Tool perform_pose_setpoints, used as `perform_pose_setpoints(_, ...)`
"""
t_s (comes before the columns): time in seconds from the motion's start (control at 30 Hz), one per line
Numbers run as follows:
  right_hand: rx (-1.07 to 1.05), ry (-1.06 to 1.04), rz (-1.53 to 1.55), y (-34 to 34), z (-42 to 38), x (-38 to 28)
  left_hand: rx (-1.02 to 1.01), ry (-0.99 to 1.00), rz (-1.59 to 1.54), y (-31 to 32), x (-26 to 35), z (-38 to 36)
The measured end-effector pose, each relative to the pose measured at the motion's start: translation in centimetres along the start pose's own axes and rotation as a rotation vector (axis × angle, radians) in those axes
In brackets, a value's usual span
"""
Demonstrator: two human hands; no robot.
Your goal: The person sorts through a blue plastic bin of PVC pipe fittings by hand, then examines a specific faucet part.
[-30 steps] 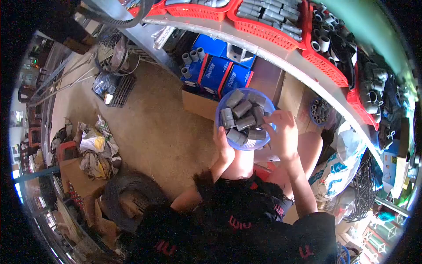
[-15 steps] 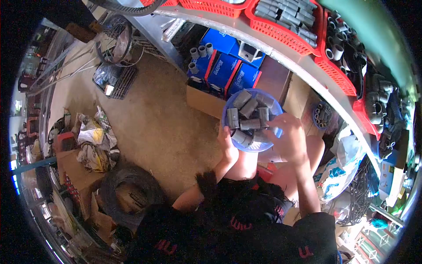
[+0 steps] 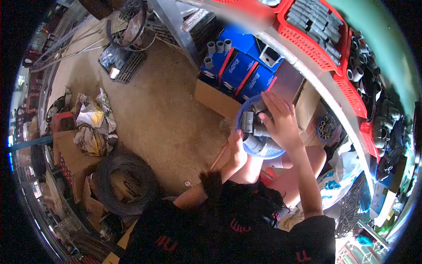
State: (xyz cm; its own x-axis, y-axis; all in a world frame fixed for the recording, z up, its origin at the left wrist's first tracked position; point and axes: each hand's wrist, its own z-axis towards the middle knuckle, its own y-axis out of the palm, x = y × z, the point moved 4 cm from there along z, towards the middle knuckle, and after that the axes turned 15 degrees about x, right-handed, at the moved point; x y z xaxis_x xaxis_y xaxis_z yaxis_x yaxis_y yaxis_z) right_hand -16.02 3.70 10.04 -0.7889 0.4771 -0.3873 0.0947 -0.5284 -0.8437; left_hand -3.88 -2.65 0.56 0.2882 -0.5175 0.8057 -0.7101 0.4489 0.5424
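Observation:
A round blue plastic basket (image 3: 238,119) rests over my lap, holding several grey pipe fittings (image 3: 247,122). My left hand (image 3: 238,153) is closed on its near left side, thumb over the rim. My right hand (image 3: 283,125) lies across the right part of the basket, palm down, fingers stretched toward the far rim and thumb apart. It covers some of the fittings. Beyond the basket stand blue boxes (image 3: 239,66) in a cardboard carton (image 3: 217,97), with several short grey fittings (image 3: 220,46) on top.
Red baskets (image 3: 303,48) of grey fittings line the shelf above on the right. A smaller basket of fittings (image 3: 326,128) stands below it. A wire coil (image 3: 147,176) and cardboard (image 3: 72,152) lie at the left. Crumpled sacks (image 3: 94,116) lie on the concrete floor (image 3: 162,110).
My right hand has gone from bent fingers at the basket's right side to lying stretched over the fittings. The view has shifted, and the basket sits a little lower and farther right.

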Motion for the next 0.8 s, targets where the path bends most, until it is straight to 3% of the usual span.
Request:
perform_pose_setpoints(0.17,0.128,-0.064,0.153,-0.8,6.4,-2.8,-0.031,0.03,0.011,1.3,1.5,-0.2)
perform_pose_setpoints(0.23,0.082,-0.121,0.334,3.5,10.3,-3.2,-0.018,0.002,0.085,1.2,1.4,-0.1)
perform_pose_setpoints(0.3,0.122,-0.202,0.218,9.0,13.9,-3.6,-0.003,0.014,0.07,1.3,1.3,-0.3)
perform_pose_setpoints(0.4,-0.04,-0.078,0.03,16.0,18.7,-3.1,0.002,0.003,0.051,1.3,1.8,-0.5)
perform_pose_setpoints(0.53,-0.357,0.001,-0.113,21.2,20.1,-2.1,0.117,0.092,0.278,-1.6,-1.2,-0.3)
perform_pose_setpoints(0.57,-0.323,-0.028,-0.156,21.8,20.0,-2.1,0.125,0.149,0.407,-3.3,-3.5,-0.4)
perform_pose_setpoints(0.63,-0.258,-0.074,-0.253,22.3,19.7,-2.1,0.241,0.036,0.241,-6.7,-5.8,-1.0)
perform_pose_setpoints(0.77,-0.25,-0.073,-0.331,21.7,20.0,-2.0,0.045,-0.045,0.141,-2.8,-2.6,-0.4)
perform_pose_setpoints(0.8,-0.128,-0.075,-0.324,21.8,20.2,-1.8,0.074,-0.123,0.03,-2.3,-2.4,-0.7)
